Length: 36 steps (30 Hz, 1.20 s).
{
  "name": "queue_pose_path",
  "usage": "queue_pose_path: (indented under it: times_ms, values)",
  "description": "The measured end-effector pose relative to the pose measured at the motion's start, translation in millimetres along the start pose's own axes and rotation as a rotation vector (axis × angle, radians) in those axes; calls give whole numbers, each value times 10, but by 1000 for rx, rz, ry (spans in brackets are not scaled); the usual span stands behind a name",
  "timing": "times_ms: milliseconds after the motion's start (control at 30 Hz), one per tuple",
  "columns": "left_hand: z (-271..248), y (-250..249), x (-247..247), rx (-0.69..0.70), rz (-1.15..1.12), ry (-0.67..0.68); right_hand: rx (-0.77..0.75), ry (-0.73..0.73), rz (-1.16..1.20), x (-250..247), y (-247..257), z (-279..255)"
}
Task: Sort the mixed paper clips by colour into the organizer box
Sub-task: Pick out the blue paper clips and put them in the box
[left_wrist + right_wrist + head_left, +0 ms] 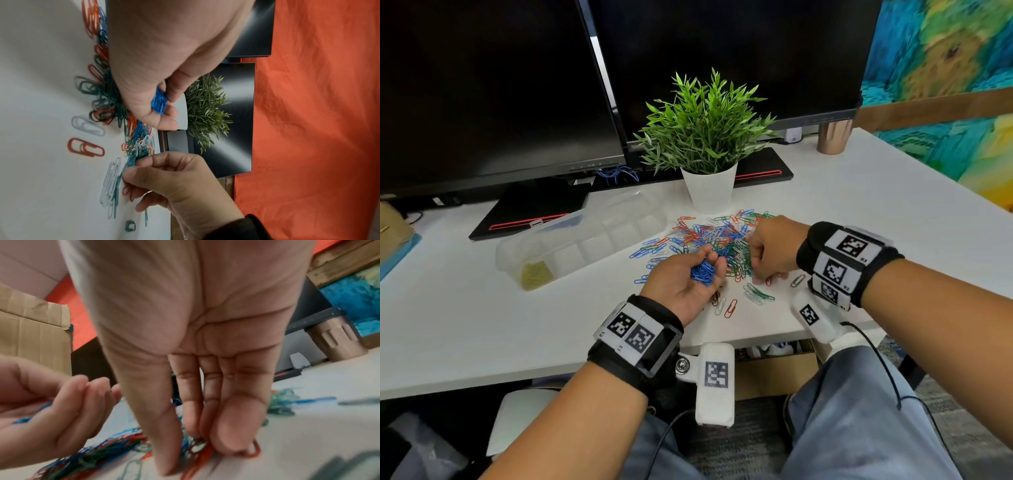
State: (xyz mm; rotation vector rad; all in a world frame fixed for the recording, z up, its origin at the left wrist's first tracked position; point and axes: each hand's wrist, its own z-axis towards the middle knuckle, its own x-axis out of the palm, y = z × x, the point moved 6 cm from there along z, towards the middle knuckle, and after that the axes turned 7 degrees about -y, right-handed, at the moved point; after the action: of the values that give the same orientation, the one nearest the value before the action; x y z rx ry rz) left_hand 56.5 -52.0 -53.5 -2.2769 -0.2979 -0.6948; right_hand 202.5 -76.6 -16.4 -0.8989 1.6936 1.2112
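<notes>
A mixed pile of paper clips [722, 236] in red, blue, green and white lies on the white desk in front of the plant. My left hand [710, 258] is palm up at the pile's near left edge, its fingers curled round a bunch of blue paper clips [702, 272] [159, 101]. My right hand [760, 263] reaches down into the pile's right side; its fingertips [232, 446] and thumb press on red clips [255, 451] on the desk, with nothing plainly pinched. The clear organizer box [619, 229] lies open to the left, with yellow clips [536, 274] in its nearest compartment.
A potted plant [710, 192] stands right behind the pile. Two dark monitors [482, 85] and their bases [530, 212] fill the back. A copper cup [834, 137] is at the back right. Loose clips [729, 308] lie near the desk's front edge [756, 337].
</notes>
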Motion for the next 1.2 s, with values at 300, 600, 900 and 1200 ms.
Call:
queue_pose_path:
  times_ms: [300,600,900,1200]
  values:
    - [-25,0,-8,10,-14,5,17,28,66,22,-71,63]
    - [-43,52,37,-12,15,15,-31,-131,496,-279,112,9]
    - [-38,11,40,-16,19,36,8,-146,185,-289,-16,38]
    - [-74,13,4,-12,44,10,125,-67,-36,-130,-271,84]
